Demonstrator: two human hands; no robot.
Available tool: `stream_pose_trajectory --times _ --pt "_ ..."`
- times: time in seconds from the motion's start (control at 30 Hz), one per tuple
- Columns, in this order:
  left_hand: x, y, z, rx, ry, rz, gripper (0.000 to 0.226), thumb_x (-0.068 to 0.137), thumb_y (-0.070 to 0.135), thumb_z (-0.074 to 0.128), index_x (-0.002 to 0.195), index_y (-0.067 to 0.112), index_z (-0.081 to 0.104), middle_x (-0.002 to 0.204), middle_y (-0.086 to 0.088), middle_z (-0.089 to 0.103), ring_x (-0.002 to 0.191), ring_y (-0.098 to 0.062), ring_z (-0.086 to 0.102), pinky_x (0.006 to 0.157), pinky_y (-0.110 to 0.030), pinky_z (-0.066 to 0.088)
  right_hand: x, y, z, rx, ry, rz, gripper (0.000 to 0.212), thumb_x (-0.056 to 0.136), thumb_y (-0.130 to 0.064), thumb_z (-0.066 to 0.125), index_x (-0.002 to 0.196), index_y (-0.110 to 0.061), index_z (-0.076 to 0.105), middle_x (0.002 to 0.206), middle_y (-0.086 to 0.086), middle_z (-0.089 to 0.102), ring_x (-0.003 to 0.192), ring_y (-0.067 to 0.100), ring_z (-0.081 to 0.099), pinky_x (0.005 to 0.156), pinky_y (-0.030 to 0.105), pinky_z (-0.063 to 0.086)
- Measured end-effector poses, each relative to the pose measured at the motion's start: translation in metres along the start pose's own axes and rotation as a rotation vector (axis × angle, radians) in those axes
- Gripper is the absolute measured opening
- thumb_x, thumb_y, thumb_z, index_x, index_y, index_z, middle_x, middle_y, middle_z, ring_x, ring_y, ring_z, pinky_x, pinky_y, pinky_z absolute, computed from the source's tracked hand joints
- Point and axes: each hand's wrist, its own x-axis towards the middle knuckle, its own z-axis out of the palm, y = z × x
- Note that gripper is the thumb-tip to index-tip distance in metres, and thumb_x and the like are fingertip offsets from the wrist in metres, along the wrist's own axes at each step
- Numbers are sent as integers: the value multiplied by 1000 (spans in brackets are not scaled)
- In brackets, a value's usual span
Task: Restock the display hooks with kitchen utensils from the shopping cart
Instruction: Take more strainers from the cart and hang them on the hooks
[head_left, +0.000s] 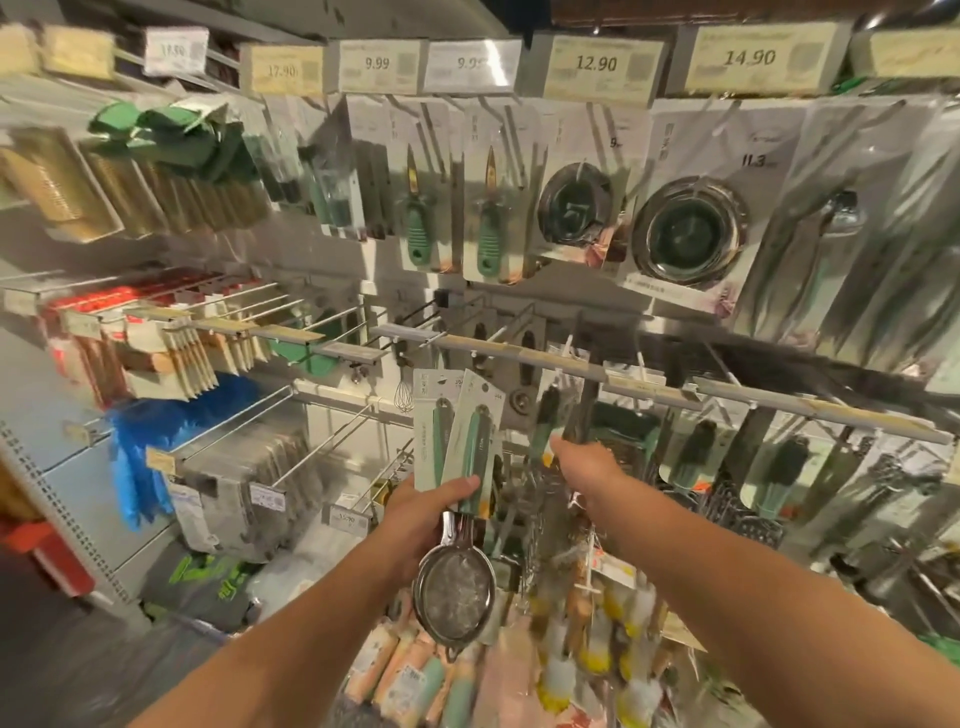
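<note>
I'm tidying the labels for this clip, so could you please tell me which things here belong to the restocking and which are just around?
Job: strainers in left hand; right hand reaching toward hanging utensils; hook rail.
Around: blue gloves, sink strainers, price tags.

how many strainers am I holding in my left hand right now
2 by their cards, gripped together in the left hand: one card in front, one behind and to its left. Only one mesh bowl clearly shows below; the other may be hidden behind it.

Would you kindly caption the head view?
Left hand grips carded strainers; right hand reaches toward display hooks.
</note>
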Motion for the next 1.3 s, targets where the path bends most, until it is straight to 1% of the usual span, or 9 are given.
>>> stream_pose_trajectory --times 0.2,0.33,0.47,0.57,0.8,1.0,1.13,1.2,1.3 --pt "17 -10 -4 -12 -2 -95 101 49 35 105 132 -1 61 115 -27 74 99 -46 74 86 -61 60 -7 13 16 36 -230 50 38 104 -48 53 124 -16 57 97 1 65 81 17 63 84 37 57" --pt "12 -2 4 -6 -44 -103 82 64 21 98 133 -3 60 113 -27 74 97 -44 75 76 -50 62 -12 6 33 40 -226 -18 40 102 -47 59 128 -17 57 124 4 66 106 21 68 87 36 62" --pt "9 0 0 73 -111 -107 83 60 18 100 132 7 60 110 -21 77 97 -40 76 80 -53 62 -20 5 45 137 -199 -24 29 100 -42 65 113 -17 62 116 3 68 102 21 69 80 34 63" --pt "7 6 -4 104 -141 -114 56 73 9 91 124 9 68 108 -19 78 99 -39 75 91 -57 60 -21 10 52 222 -193 -31 26 101 -35 66 117 -15 66 109 3 78 98 23 76 88 43 63" --pt "7 15 -7 152 -198 -208 39 90 20 79 125 10 65 106 -17 79 89 -31 78 69 -39 63 -28 19 56 333 -126 -51 28 100 -34 67 121 -15 62 112 3 78 102 25 76 99 53 57" --pt "4 24 -2 157 -339 -332 43 104 44 51 131 14 66 117 -22 74 103 -39 72 86 -45 62 -39 22 54 422 -44 -62 24 101 -31 64 121 -18 60 112 4 77 106 28 74 99 58 55" --pt "5 22 2 155 -364 -247 25 104 42 57 120 23 63 93 -7 81 91 -28 78 69 -35 63 -46 21 48 373 7 -93 23 98 -39 66 117 -28 62 115 -3 77 113 26 70 104 60 50" --pt "6 17 3 141 -337 -212 7 103 34 61 103 27 58 72 2 78 92 -33 76 88 -47 61 -52 18 46 362 27 -122 18 100 -35 64 117 -29 61 118 -3 74 116 24 68 103 58 51" --pt "6 15 5 114 -303 -195 22 97 31 69 114 20 61 100 -13 80 96 -43 75 99 -60 55 -63 12 43 296 42 -199 14 107 -27 56 120 -28 58 119 -5 70 112 16 67 100 48 55"
